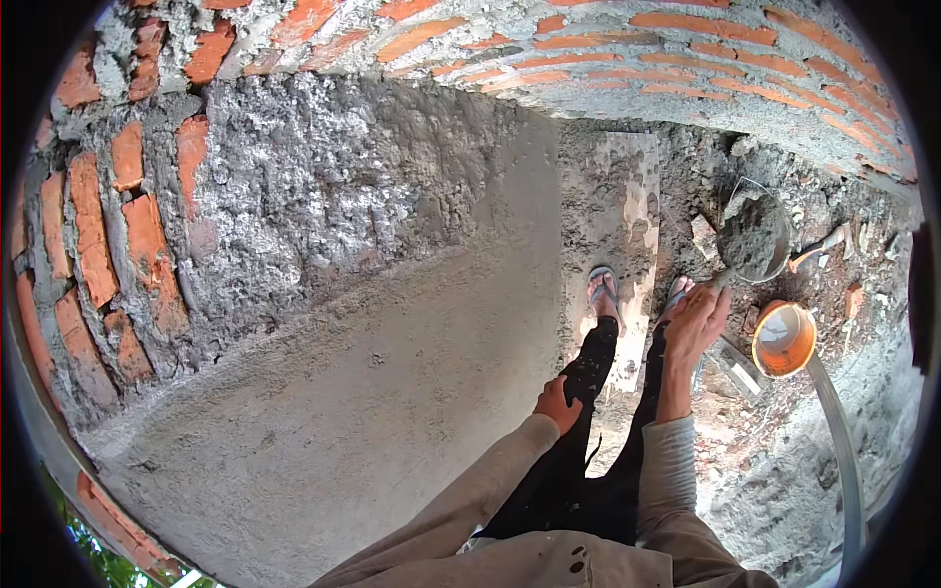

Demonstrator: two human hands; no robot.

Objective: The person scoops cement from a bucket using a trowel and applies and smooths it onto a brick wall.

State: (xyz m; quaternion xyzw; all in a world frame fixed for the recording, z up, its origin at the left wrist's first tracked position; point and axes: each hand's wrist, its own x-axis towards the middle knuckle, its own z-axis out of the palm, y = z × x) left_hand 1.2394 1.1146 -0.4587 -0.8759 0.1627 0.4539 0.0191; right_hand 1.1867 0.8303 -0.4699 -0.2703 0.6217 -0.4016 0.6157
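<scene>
My right hand (pixel 694 323) reaches toward a bucket (pixel 784 257) of wet grey mortar (pixel 753 233). Its fingers are closed, and a short grey piece shows at the fingertips by the bucket's near rim; what it belongs to I cannot make out. My left hand (pixel 559 406) rests on my left thigh in dark trousers, fingers lying over the cloth and holding nothing. To my left stands a wall with smooth grey plaster (pixel 392 363) below and on the right, rough whitish-grey mortar (pixel 294 186) above, and bare orange bricks (pixel 93 230) at the far left.
An orange bucket (pixel 784 338) with pale contents stands nearer than the mortar bucket, a grey hose or strip (pixel 838 451) beside it. My sandalled feet are by a mortar-splashed board (pixel 632 211). Rubble (pixel 706 235) and a pale flat bar (pixel 737 370) lie around. A brick wall (pixel 676 59) rises ahead.
</scene>
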